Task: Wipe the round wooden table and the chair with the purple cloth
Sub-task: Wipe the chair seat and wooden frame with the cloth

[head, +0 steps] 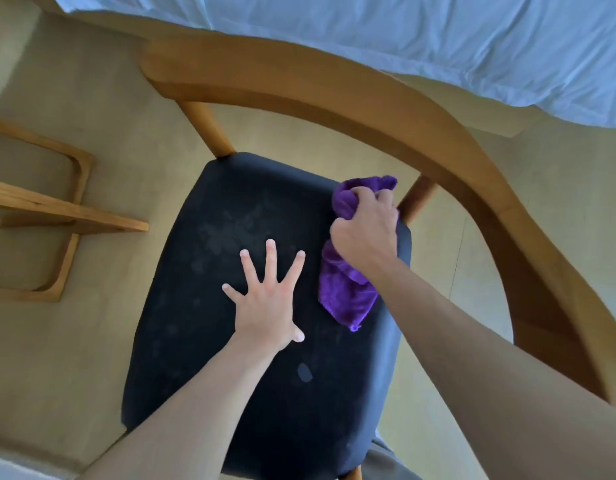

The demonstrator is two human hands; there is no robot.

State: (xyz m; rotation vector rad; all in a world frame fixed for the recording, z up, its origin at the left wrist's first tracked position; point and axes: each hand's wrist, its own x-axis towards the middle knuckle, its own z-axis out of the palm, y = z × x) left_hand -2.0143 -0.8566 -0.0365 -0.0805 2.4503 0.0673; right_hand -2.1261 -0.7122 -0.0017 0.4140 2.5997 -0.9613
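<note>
The chair fills the middle of the view, with a dark padded seat [209, 271] and a curved wooden backrest [334, 88] arching round its far and right sides. My right hand [365, 230] is closed on the bunched purple cloth [344, 292] at the seat's far right corner, with the cloth's loose end trailing back toward me on the seat. My left hand [265, 303] lies flat on the middle of the seat, fingers spread wide and holding nothing. The round wooden table does not show as a whole.
A light wooden frame with a crossbar [67, 216] stands on the beige floor to the left of the chair. A bed with a white sheet [438, 39] runs along the top, just behind the backrest. Bare floor [102, 116] lies between chair and frame.
</note>
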